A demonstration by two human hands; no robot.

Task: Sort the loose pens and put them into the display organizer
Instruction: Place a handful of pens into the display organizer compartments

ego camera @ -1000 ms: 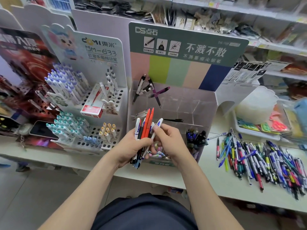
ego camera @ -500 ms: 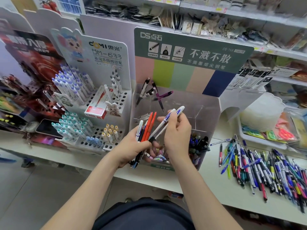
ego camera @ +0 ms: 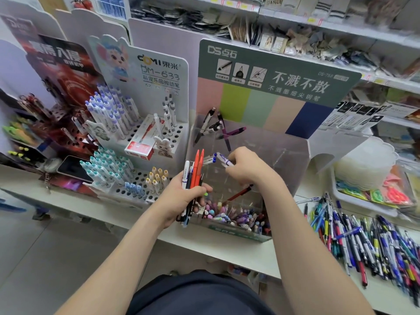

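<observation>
Display organizer (ego camera: 286, 155) sits centre frame on counter (ego camera: 227, 253), header card (ego camera: 272, 87) behind it. Left hand (ego camera: 181, 201) w/ pen bundle (ego camera: 196, 169) at its front-left corner; right hand (ego camera: 245, 167) w/ picked pens (ego camera: 223, 159) over its middle. Pen stand (ego camera: 175, 137) just left; phone (ego camera: 72, 168) far left. Loose pens (ego camera: 375, 242) lower right, tray (ego camera: 354, 202) behind them.

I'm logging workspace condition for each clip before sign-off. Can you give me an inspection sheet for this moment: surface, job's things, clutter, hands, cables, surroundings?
Surface: white counter, carrying the displays and pens.
Job's things: clear display organizer, with pens in its front and back-left compartments; loose pens heaped on the counter to its right.
Clutter: phone lying beside the neighbouring pen display, red box lying on it.
Hands: left hand grips a pen bundle; right hand holds white-and-blue pens over the organizer.
Cables: nothing seen.
Surroundings: stocked shop shelves behind.
</observation>
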